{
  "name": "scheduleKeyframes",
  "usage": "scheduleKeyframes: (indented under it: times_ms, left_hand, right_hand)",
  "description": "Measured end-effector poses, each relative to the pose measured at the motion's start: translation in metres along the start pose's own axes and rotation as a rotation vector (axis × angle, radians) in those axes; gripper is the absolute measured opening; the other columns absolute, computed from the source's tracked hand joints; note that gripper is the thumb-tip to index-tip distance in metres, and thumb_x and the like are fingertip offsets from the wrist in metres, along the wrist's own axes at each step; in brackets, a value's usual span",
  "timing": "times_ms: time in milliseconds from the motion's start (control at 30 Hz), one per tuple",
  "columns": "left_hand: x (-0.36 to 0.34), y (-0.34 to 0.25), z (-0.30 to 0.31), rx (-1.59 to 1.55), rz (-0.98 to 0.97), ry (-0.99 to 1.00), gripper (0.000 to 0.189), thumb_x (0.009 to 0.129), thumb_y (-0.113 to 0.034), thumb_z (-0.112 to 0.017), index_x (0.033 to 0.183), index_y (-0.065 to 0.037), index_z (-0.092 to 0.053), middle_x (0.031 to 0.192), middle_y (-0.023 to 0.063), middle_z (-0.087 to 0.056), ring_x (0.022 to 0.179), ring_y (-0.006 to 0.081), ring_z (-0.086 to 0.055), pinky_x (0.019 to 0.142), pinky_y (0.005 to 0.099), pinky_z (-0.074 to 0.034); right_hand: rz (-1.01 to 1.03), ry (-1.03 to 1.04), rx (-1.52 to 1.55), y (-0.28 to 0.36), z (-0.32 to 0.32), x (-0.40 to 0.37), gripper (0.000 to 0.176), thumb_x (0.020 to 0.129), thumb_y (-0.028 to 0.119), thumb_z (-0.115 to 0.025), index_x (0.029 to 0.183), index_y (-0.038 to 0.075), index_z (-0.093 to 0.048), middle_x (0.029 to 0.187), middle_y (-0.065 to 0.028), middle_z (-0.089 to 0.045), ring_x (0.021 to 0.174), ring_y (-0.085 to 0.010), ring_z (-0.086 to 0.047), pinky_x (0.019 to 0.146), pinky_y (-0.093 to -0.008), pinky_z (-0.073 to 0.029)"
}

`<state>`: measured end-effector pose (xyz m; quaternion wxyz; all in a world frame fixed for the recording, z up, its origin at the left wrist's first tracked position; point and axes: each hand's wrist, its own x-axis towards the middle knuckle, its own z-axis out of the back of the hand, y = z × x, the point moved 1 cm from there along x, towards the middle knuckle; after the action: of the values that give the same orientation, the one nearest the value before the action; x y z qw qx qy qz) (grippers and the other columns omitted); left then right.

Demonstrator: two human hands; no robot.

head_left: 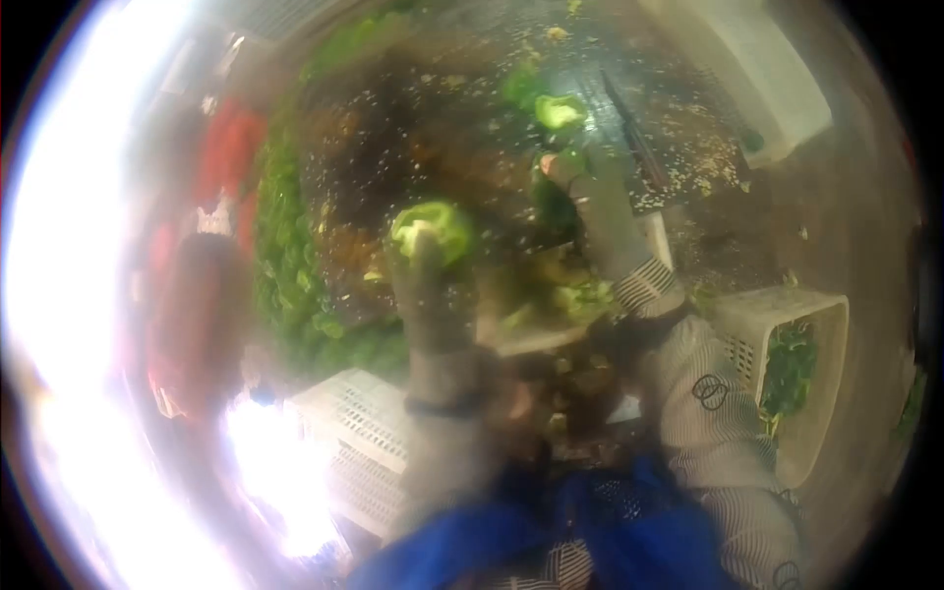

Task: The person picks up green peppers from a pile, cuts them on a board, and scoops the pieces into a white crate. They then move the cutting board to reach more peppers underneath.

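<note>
My left hand reaches up in the middle of the view, its fingers closed on a pale green, opened pepper-like vegetable. To the right my right hand, in a striped sleeve, is closed around a green vegetable whose cut, bright face shows beyond the fingers. A darker green piece lies beside that hand's left edge; whether the hand touches it I cannot tell. A long thin dark tool, perhaps a knife, lies on the wet, seed-strewn surface to the right. Blur hides the fingertips.
Green vegetables line the surface's left side. Pale pieces lie below my right hand. White perforated crates stand at lower left; another crate, with leaves, is at right. A pale container stands at upper right. A blurred person is at left.
</note>
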<state>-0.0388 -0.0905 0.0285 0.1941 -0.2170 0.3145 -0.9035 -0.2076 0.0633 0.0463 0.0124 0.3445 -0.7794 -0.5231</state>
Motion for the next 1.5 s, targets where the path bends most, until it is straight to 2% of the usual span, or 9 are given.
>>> scheduleKeyframes:
  times_ms: [100,200,300,600,1000,1100,1233,1333,1500]
  left_hand:
    - [0.000,-0.033,0.022,-1.009,0.489,-0.088,0.054,0.097,-0.005,-0.055,0.147,-0.001,-0.036,0.132,0.0142,-0.056,0.115,0.0217,-0.061,0.091,0.0290,-0.054]
    - [-0.019,0.037,0.003,-0.054,0.015,-0.246,0.052,0.103,-0.048,-0.047,0.132,-0.005,-0.053,0.123,0.0141,-0.060,0.110,0.0237,-0.061,0.090,0.0315,-0.055]
    - [-0.011,0.023,0.009,-1.036,0.494,-0.224,0.052,0.098,-0.037,-0.061,0.134,-0.002,-0.051,0.122,0.0147,-0.061,0.112,0.0271,-0.061,0.092,0.0342,-0.055]
    - [-0.010,-0.018,0.001,0.029,-0.177,-0.184,0.041,0.091,-0.010,-0.061,0.129,0.004,-0.053,0.117,0.0161,-0.060,0.105,0.0261,-0.062,0.087,0.0354,-0.054]
    - [-0.023,-0.046,-0.002,-0.081,-0.334,-0.141,0.037,0.093,-0.015,-0.053,0.125,0.003,-0.057,0.129,0.0163,-0.057,0.115,0.0281,-0.057,0.096,0.0376,-0.048]
    - [-0.032,-0.053,-0.002,-0.887,0.245,0.019,0.043,0.099,-0.023,-0.056,0.134,0.000,-0.053,0.129,0.0121,-0.057,0.118,0.0214,-0.055,0.096,0.0357,-0.047]
    - [-0.042,-0.067,0.009,-0.795,0.192,0.050,0.054,0.099,-0.033,-0.061,0.141,-0.002,-0.048,0.129,0.0079,-0.056,0.117,0.0167,-0.054,0.096,0.0331,-0.047]
    - [-0.047,-0.059,0.012,-0.712,0.058,0.118,0.042,0.091,-0.001,-0.064,0.132,-0.001,-0.054,0.125,0.0107,-0.059,0.112,0.0192,-0.059,0.098,0.0317,-0.049]
    - [-0.061,-0.074,0.023,-0.870,0.257,0.413,0.062,0.092,-0.034,-0.072,0.144,-0.009,-0.048,0.128,0.0049,-0.056,0.111,0.0154,-0.056,0.096,0.0319,-0.048]
  right_hand:
    - [0.514,-0.121,-1.149,-0.029,0.014,0.030,0.057,0.092,0.029,-0.066,0.141,0.013,-0.043,0.132,-0.0209,-0.053,0.120,-0.0355,-0.056,0.100,-0.0453,-0.046]
    - [0.486,-0.153,-1.703,-0.061,0.023,0.036,0.063,0.090,0.027,-0.065,0.145,0.015,-0.038,0.136,-0.0222,-0.049,0.123,-0.0399,-0.053,0.102,-0.0473,-0.045]
    - [0.598,-0.124,-1.554,-0.041,0.004,0.020,0.050,0.090,0.018,-0.064,0.138,0.011,-0.048,0.136,-0.0215,-0.053,0.118,-0.0372,-0.058,0.100,-0.0431,-0.048]
    - [0.649,0.318,-0.769,-0.034,-0.045,-0.036,0.028,0.089,0.011,-0.066,0.117,0.006,-0.068,0.105,-0.0168,-0.071,0.094,-0.0291,-0.068,0.086,-0.0375,-0.054]
    - [0.357,0.396,-0.682,-0.034,-0.027,-0.061,0.055,0.081,0.005,-0.078,0.130,-0.003,-0.054,0.118,-0.0120,-0.064,0.106,-0.0196,-0.063,0.098,-0.0321,-0.050]
    - [0.524,0.537,-0.606,-0.019,-0.025,-0.076,0.057,0.080,0.013,-0.081,0.128,-0.003,-0.055,0.118,-0.0123,-0.064,0.109,-0.0195,-0.061,0.096,-0.0334,-0.050]
    - [0.346,0.539,-0.511,-0.026,-0.019,-0.089,0.055,0.081,0.018,-0.079,0.127,-0.003,-0.057,0.113,-0.0145,-0.066,0.108,-0.0209,-0.064,0.094,-0.0337,-0.050]
    - [0.344,0.543,-0.476,-0.039,-0.014,-0.099,0.053,0.082,0.018,-0.078,0.127,-0.001,-0.058,0.112,-0.0155,-0.067,0.107,-0.0216,-0.065,0.094,-0.0343,-0.051]
    - [0.349,0.509,-0.522,-0.038,-0.005,-0.121,0.058,0.080,0.019,-0.078,0.131,0.002,-0.056,0.120,-0.0152,-0.064,0.111,-0.0215,-0.063,0.093,-0.0362,-0.051]
